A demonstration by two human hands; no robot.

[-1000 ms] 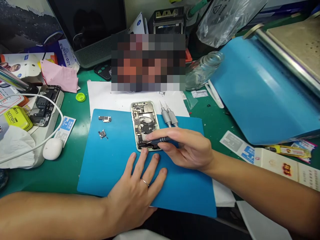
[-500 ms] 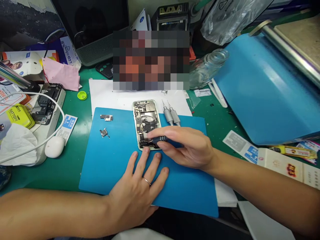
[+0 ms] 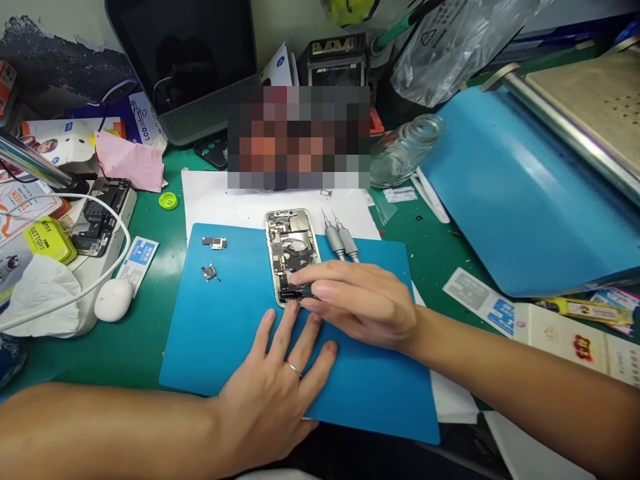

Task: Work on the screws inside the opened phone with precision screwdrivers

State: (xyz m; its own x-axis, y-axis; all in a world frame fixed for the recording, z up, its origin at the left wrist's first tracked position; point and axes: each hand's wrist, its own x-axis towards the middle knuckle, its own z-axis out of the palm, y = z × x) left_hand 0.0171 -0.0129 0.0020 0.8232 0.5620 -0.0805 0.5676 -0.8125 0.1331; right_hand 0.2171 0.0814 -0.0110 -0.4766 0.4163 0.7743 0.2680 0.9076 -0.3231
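Observation:
An opened smartphone with its inner parts bare lies at the top edge of a blue mat. My right hand pinches a slim dark tool over the phone's lower end; the fingers hide most of it, and its exact kind does not show. My left hand lies flat with fingers spread, its middle fingertip at the phone's bottom edge. Two grey precision screwdrivers rest right of the phone, tips pointing away. Left on the mat are a small metal-covered part and a camera-like small part.
White paper lies under the mat. A glass jar leans behind at the right, near a large blue pad. At left are a white cable, an earbud case, another opened phone and a green cap.
My right hand has shifted slightly left and down, its fingers now covering more of the dark tool. My left hand stays in place. The camera view has tilted up slightly.

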